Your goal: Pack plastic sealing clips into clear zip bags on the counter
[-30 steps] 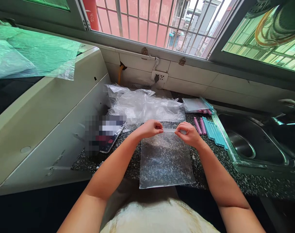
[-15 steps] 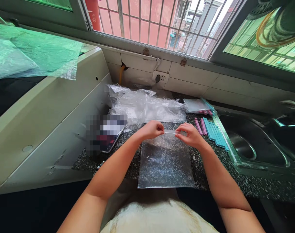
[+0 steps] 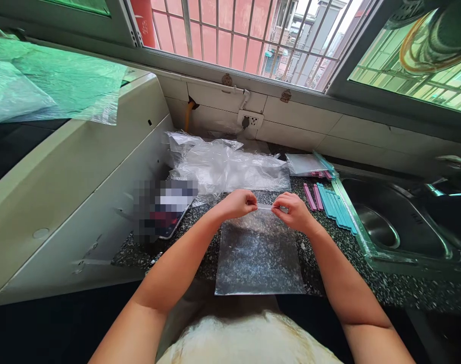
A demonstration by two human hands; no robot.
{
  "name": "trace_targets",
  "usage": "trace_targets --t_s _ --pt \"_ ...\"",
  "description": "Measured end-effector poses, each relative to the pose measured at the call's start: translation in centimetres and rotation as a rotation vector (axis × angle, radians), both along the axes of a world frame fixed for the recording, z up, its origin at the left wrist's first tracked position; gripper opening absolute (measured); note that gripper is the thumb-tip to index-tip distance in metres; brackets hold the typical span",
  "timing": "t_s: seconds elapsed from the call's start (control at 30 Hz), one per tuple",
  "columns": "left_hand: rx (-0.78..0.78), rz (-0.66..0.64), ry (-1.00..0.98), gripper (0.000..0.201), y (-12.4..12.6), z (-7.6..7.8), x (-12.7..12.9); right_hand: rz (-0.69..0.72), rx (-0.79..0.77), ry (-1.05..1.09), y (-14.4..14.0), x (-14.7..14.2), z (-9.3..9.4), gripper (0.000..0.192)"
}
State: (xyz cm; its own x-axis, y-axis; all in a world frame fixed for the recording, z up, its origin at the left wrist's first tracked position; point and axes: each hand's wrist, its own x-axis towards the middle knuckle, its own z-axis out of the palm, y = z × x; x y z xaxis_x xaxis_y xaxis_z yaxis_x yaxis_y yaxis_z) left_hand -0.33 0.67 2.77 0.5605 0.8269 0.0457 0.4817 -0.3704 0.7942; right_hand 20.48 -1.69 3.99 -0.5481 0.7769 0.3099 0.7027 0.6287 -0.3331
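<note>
Both hands pinch the clear bag's top strip: left hand (image 3: 236,203), right hand (image 3: 295,211). Clear bag (image 3: 259,258) lies flat on the tabletop (image 3: 329,237), left of the sink (image 3: 397,227); looks feather-light, floppy, slippery — best held by the stiffer strip.

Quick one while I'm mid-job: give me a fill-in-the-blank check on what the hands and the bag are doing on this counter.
1. Both the left hand and the right hand pinch the top edge of a clear plastic ____.
2. The bag lies flat on the speckled ____.
3. The teal and pink strips lie between the bag and the ____.
4. The heap of crumpled clear plastic lies on the window side of the ____.

Missing words: bag; countertop; sink; hands
</note>
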Motion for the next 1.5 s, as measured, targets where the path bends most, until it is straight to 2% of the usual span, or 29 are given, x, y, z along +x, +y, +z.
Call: trace_targets --t_s 0.33,0.57,0.87,1.17,1.5 --pt "-0.076 -0.003 -0.03 0.011 0.1 -0.2 0.0 -0.019 0.006 -0.01 0.0 -0.1 0.1 0.011" --pt "-0.121 -0.005 -0.004 0.016 0.6 0.2 -1.1 -0.044 0.03 0.014 0.1 0.6 0.6 0.013" --pt "-0.029 0.011 0.037 0.014 0.5 0.1 -1.0 -0.064 0.067 -0.022 0.6 1.1 0.3 0.011" --pt "0.088 -0.041 0.099 0.012 0.2 0.3 -0.5 -0.073 0.141 -0.184 0.0 0.9 0.6 0.005" --pt "0.1 -0.037 0.111 0.012 0.1 0.3 -0.4 -0.059 0.043 -0.121 0.1 0.4 0.0 0.008"
